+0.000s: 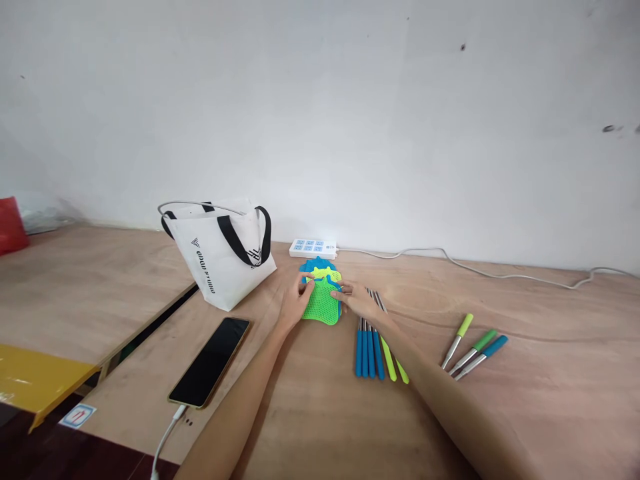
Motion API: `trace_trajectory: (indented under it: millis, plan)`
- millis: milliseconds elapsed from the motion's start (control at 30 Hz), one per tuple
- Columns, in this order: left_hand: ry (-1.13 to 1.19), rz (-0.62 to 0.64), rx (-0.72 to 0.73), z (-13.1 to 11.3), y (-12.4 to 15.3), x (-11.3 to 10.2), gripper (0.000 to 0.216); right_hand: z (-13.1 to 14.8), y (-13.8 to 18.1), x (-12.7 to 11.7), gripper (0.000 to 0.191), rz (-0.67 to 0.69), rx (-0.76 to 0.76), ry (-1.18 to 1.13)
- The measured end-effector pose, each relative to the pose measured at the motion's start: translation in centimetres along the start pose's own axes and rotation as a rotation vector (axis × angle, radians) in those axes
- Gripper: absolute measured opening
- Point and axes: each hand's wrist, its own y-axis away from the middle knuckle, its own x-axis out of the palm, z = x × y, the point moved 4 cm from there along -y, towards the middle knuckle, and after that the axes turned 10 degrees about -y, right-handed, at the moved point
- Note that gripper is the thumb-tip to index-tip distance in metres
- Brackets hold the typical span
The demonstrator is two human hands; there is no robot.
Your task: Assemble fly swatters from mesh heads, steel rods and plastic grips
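Note:
A stack of mesh swatter heads lies flat on the wooden table, a green one (pixel 323 303) on top of blue ones (pixel 317 267). My left hand (pixel 295 298) pinches the green head's left upper edge. On the other side, my right hand (pixel 358 298) grips its right edge. Just right of the stack lie several metal rods with blue handles (pixel 367 350) and green handles (pixel 387 350), partly under my right forearm.
A white tote bag with black straps (pixel 220 257) stands at the left. A dark phone (pixel 210 360) on a cable lies at the front left. A white power strip (pixel 313 249) sits by the wall. Three more rods (pixel 473 350) lie at the right.

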Motion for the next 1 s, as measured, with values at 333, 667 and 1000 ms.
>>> trace_trajectory:
  millis: [333,667,1000]
  plan:
    - [-0.351,-0.025,-0.059,2.0,-0.6,-1.0,0.030,0.3,1.2,0.7,0.036,0.005,0.001,0.491]
    - [-0.494,-0.059,-0.090,2.7,0.0,1.2,0.025,0.5,2.5,2.6,0.053,0.014,0.052,0.856]
    - [-0.541,-0.071,-0.109,2.4,0.3,2.1,0.033,1.2,2.0,2.4,0.049,-0.052,-0.005,0.985]
